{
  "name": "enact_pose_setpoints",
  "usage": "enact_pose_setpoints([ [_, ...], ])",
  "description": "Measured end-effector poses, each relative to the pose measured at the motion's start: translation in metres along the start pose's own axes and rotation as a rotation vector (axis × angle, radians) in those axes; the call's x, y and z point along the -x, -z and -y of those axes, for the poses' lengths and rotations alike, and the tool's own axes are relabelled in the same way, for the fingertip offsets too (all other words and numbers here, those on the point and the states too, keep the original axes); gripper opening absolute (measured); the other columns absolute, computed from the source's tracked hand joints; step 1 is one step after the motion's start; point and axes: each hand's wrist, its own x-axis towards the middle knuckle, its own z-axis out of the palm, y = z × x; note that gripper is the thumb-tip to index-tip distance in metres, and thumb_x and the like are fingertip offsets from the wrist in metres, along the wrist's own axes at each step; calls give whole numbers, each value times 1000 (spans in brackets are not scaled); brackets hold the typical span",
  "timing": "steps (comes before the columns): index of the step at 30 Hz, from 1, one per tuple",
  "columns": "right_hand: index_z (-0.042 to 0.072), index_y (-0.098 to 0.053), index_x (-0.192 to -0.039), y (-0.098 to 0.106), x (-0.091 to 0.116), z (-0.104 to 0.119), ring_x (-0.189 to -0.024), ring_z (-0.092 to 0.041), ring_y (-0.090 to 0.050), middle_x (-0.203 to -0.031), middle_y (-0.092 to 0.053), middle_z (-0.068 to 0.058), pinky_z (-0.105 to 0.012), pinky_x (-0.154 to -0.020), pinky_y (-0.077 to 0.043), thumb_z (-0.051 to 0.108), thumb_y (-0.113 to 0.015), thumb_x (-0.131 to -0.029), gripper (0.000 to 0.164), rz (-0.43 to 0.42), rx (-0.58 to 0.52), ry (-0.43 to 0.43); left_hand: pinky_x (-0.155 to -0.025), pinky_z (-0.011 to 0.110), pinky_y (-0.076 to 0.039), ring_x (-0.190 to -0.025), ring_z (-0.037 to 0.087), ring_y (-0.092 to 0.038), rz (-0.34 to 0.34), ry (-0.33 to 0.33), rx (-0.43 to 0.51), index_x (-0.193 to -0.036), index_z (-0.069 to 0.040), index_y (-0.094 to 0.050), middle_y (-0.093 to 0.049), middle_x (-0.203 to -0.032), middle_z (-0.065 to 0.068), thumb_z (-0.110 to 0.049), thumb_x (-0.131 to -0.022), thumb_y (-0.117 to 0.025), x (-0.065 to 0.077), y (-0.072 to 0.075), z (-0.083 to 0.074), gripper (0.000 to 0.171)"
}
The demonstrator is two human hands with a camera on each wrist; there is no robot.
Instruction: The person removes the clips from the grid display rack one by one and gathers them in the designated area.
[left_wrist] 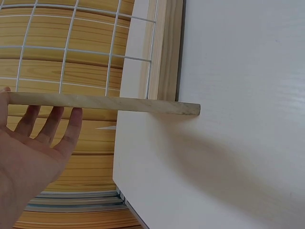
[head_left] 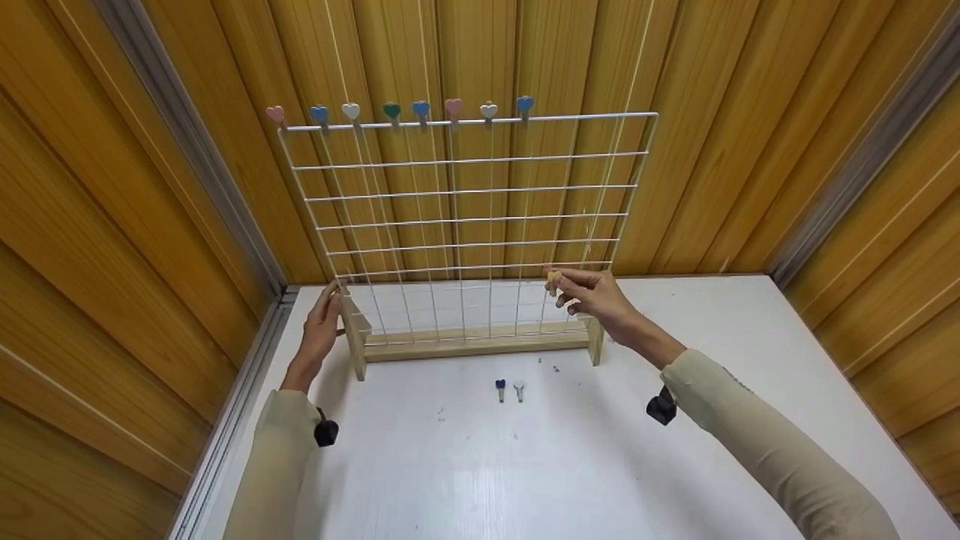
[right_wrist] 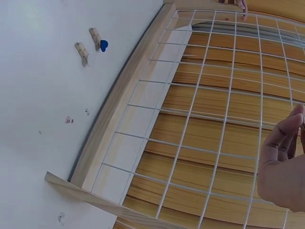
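Observation:
My right hand pinches a small yellow-orange clip between thumb and fingers, in front of the lower right of a white wire grid. In the right wrist view that hand is cut off by the edge, and the clip is hidden. At the left end, my left hand holds the side board of the wooden stand. The left wrist view shows its fingertips against the board. Several heart-topped clothespins, among them a green one, sit along the grid's top wire.
On the white table before the stand lie two clothespins, one with a dark blue heart and one with a white heart. Small marks dot the tabletop. Wood-patterned walls rise behind and at both sides.

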Motion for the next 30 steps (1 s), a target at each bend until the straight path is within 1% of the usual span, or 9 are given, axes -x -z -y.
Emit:
enact_pose_setpoints([
  [1, 8, -73, -122, 0, 0, -4, -82, -7, -66, -101, -71, 4, -20, -69, -55, 21, -58, -106, 25, 8, 9, -4, -119, 62, -35, -156, 38, -24, -2, 1, 1, -166, -24, -11, -17, -172, 12, -40, -114, -27, 0, 0, 0, 57],
  [4, 5, -70, -127, -2, 2, -17, -86, -8, -67, -101, -72, 5, -21, -72, -56, 21, -58, -106, 29, 12, 29, -24, -119, 63, -35, -155, 38, -25, -5, -4, 7, -166, -25, -12, -18, -172, 12, -39, -114, -27, 1, 1, -1, 56],
  [7, -1, -64, -135, -3, 3, -29, -89, -7, -67, -100, -71, 9, -21, -75, -57, 22, -57, -107, 37, 31, 48, -44, -119, 62, -36, -155, 39, -25, -8, -6, 8, -166, -24, -12, -18, -172, 13, -39, -114, -27, 0, 2, 0, 56],
  [10, -3, -59, -140, -4, 5, -41, -89, -6, -67, -99, -71, 12, -21, -76, -58, 21, -56, -107, 41, 40, 43, -78, -119, 61, -36, -155, 39, -26, -7, -3, 1, -167, -24, -11, -17, -172, 13, -39, -114, -27, -1, 3, 0, 57],
  [16, -10, -56, -139, -5, 9, -64, -90, -7, -69, -103, -72, 6, -21, -78, -59, 17, -56, -107, 42, 54, 11, -102, -119, 62, -37, -156, 39, -23, -4, -17, -2, -167, -22, -10, -16, -172, 13, -39, -114, -26, -1, 2, 1, 58],
  [20, -13, -55, -138, -6, 12, -77, -90, -7, -68, -103, -72, 5, -20, -77, -59, 17, -56, -107, 43, 70, 8, -115, -118, 62, -37, -156, 39, -24, -8, -16, -2, -166, -21, -11, -17, -172, 13, -39, -114, -26, 0, 1, 1, 57],
  [23, -13, -54, -139, -7, 14, -86, -87, -6, -68, -101, -71, 5, -20, -74, -59, 17, -57, -107, 44, 71, 16, -123, -118, 62, -37, -155, 40, -24, -2, -25, 3, -167, -20, -10, -17, -171, 15, -38, -114, -26, 0, 0, 1, 58],
  [27, -6, -55, -142, -9, 15, -98, -86, -7, -69, -105, -71, -2, -25, -76, -61, 16, -56, -107, 42, 74, 24, -130, -118, 62, -37, -155, 40, -26, -9, -37, 8, -166, -20, -11, -19, -171, 16, -38, -114, -26, 1, 0, 2, 58],
  [30, -1, -57, -143, -11, 16, -107, -86, -7, -69, -105, -69, -2, -25, -76, -61, 15, -56, -107, 40, 67, 30, -149, -118, 61, -38, -154, 39, -27, -11, -34, 16, -166, -23, -13, -20, -171, 14, -39, -114, -27, 1, 1, 3, 57],
])
